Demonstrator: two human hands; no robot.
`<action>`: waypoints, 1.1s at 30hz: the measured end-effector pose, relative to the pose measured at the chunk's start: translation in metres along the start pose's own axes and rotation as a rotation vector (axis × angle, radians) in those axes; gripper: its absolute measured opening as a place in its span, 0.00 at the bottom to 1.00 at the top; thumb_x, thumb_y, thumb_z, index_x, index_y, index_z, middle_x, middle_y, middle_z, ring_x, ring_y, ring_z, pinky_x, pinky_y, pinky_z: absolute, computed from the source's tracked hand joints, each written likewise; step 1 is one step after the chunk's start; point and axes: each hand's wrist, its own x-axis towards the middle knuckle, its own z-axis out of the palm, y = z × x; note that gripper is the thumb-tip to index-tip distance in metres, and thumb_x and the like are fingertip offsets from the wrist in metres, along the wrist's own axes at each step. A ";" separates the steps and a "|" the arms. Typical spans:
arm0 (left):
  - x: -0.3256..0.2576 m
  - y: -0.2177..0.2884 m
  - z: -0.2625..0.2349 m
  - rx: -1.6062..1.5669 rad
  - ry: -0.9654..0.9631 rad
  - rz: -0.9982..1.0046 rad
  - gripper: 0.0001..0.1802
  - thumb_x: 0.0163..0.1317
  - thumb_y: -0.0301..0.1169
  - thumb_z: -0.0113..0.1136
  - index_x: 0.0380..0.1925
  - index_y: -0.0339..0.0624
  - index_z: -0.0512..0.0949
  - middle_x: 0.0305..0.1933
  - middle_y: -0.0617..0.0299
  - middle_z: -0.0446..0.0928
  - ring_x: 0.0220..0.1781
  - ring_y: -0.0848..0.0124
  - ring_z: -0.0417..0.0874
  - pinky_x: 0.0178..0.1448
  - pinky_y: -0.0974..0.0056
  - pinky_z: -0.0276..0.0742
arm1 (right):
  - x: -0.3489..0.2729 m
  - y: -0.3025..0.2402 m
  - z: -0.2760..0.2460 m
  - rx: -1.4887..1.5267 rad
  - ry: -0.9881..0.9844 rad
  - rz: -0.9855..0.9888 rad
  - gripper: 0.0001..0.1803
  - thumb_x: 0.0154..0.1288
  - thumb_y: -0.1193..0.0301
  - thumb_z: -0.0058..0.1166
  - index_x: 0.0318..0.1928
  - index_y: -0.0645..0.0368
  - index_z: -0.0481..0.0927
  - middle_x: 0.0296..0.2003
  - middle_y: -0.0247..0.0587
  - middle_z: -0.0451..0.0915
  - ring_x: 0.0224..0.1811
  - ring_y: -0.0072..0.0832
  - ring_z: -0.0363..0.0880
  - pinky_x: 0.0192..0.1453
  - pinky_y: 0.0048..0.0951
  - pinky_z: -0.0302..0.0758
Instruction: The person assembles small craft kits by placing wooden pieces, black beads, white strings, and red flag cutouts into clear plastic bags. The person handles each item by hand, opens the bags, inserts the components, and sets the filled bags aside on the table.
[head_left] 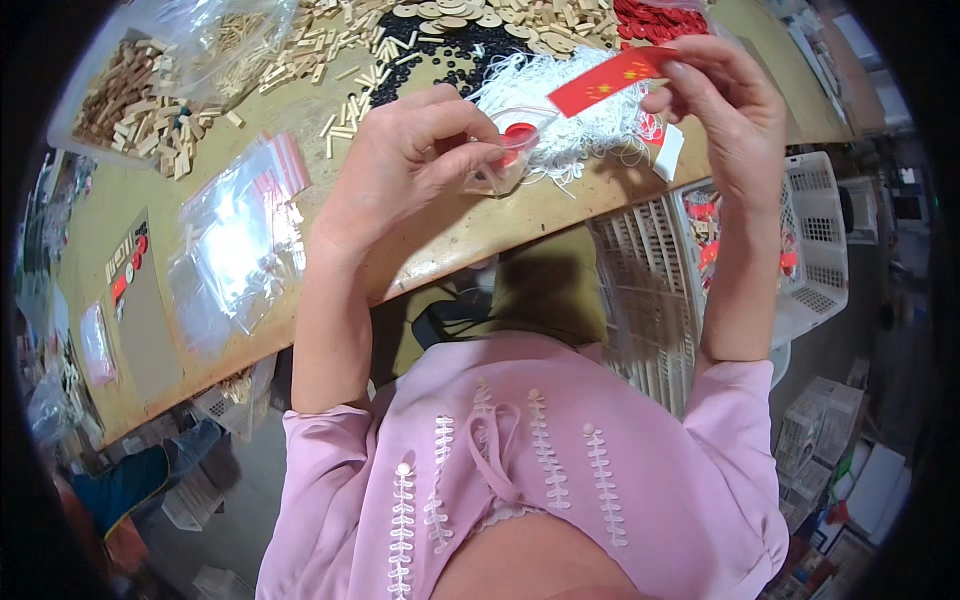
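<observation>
Left fingers (474, 157) pinch clear bag (497, 180), twelve o'clock; right fingers (694, 86) grasp red strip (605, 88), one o'clock. I judge both light, flexible; hold by edges.

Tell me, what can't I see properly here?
In the head view:
- Part of the small bag: the left hand covers it.
- Part of the crate: the right forearm hides it.
- Far end of the red heap: cut off by the upper edge.
- Details of the flat bags: glare washes them out.
</observation>
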 end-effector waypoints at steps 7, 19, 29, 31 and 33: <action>-0.010 -0.010 0.002 -0.007 0.065 0.130 0.04 0.60 0.26 0.71 0.35 0.41 0.87 0.32 0.60 0.82 0.35 0.65 0.85 0.40 0.63 0.80 | 0.014 0.005 0.039 0.025 -0.197 0.132 0.08 0.73 0.78 0.59 0.49 0.62 0.85 0.36 0.34 0.87 0.31 0.17 0.85 0.35 0.18 0.78; -0.015 -0.013 0.008 0.021 0.132 0.142 0.05 0.60 0.28 0.71 0.35 0.41 0.84 0.31 0.59 0.81 0.35 0.62 0.84 0.40 0.61 0.79 | 0.012 -0.005 0.079 -0.237 -0.600 0.428 0.05 0.74 0.77 0.55 0.44 0.64 0.83 0.28 0.32 0.83 0.18 0.14 0.76 0.22 0.19 0.72; -0.018 -0.017 0.006 0.061 0.194 0.131 0.06 0.58 0.24 0.72 0.35 0.38 0.85 0.32 0.60 0.81 0.35 0.66 0.83 0.41 0.64 0.78 | 0.005 -0.007 0.079 -0.135 -0.650 0.474 0.08 0.74 0.73 0.60 0.49 0.64 0.84 0.29 0.27 0.82 0.24 0.12 0.77 0.25 0.16 0.72; -0.019 -0.011 0.004 0.006 0.124 0.131 0.06 0.57 0.24 0.73 0.34 0.39 0.85 0.31 0.60 0.82 0.35 0.66 0.84 0.41 0.64 0.78 | -0.004 -0.006 0.080 -0.168 -0.680 0.500 0.08 0.73 0.74 0.61 0.48 0.64 0.84 0.30 0.28 0.82 0.25 0.12 0.78 0.26 0.16 0.73; -0.024 0.000 -0.003 -0.008 -0.008 0.155 0.07 0.55 0.24 0.74 0.34 0.41 0.86 0.32 0.60 0.83 0.36 0.65 0.85 0.40 0.63 0.78 | -0.021 -0.005 0.075 -0.244 -0.691 0.382 0.05 0.72 0.75 0.62 0.45 0.64 0.84 0.30 0.30 0.83 0.26 0.12 0.79 0.28 0.18 0.75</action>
